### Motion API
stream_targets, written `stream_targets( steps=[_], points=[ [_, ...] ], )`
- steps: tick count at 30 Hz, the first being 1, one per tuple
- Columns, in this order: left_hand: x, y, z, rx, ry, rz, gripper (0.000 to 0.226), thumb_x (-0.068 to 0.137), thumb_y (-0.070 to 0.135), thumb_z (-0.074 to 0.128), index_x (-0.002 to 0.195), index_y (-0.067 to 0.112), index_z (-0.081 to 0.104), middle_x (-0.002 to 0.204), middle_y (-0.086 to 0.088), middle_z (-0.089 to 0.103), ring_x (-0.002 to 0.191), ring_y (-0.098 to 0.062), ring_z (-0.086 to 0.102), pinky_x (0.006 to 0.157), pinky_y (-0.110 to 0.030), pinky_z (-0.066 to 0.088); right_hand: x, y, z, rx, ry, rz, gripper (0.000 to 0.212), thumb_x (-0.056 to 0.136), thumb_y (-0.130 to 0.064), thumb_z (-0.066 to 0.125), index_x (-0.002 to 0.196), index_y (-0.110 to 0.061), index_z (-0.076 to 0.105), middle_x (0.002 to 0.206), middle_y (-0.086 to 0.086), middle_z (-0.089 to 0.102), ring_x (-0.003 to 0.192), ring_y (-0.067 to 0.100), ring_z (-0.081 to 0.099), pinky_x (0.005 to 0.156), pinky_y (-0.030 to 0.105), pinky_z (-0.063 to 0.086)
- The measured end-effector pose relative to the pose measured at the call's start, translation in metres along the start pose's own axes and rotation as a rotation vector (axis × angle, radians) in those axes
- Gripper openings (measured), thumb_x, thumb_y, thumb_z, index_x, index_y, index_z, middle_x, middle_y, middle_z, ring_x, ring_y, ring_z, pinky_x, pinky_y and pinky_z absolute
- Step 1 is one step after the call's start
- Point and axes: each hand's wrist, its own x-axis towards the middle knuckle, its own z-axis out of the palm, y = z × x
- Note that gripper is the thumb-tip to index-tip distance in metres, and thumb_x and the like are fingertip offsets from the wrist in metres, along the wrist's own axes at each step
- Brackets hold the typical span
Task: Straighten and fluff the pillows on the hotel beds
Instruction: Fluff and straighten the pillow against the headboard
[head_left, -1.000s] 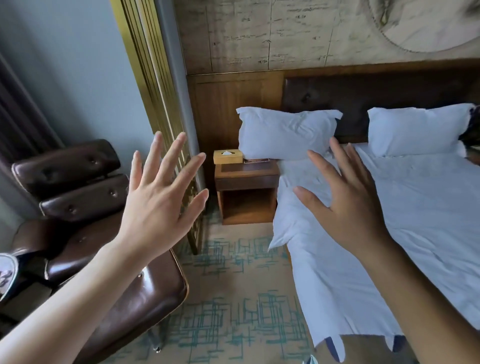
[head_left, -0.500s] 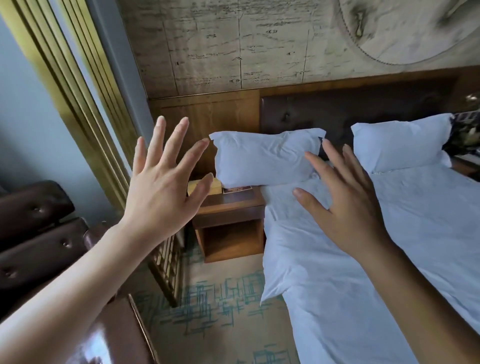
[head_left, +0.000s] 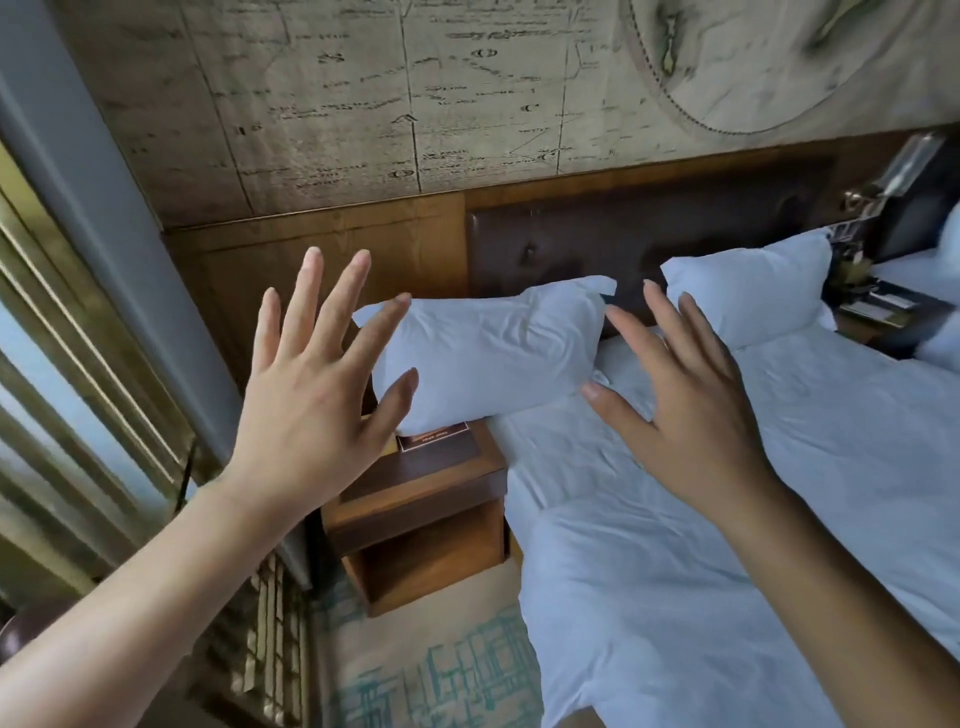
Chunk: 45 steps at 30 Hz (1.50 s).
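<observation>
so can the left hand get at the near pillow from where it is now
Probably yes: the left hand is open with fingers spread, raised in front of the near pillow's left end, and nothing stands between them.

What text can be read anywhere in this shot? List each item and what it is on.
No text here can be read.
Map wallpaper: small handwritten-style labels, too blurred to read.
Dark card on the nightstand, under the left pillow: a few light lines, too small to read.
Items on the far nightstand: no legible print.
</observation>
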Motion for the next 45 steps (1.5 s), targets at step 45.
stream_targets(
  steps=[45],
  points=[
    [0.325, -0.333, 0.452, -0.18, -0.141, -0.042, 0.056, 0.105, 0.05, 0.045, 0.153, 0.02, 0.048, 0.172, -0.006, 0.022, 0.162, -0.03, 0.006, 0.127, -0.061, 0.016, 0.465, 0.124, 0.418, 0.004, -0.182, 0.072, 0.067, 0.099, -0.064, 0.043, 0.155, -0.028, 0.04, 0.17, 0.003, 0.022, 0.157, 0.03, 0.016, 0.121, 0.049, 0.023]
  ],
)
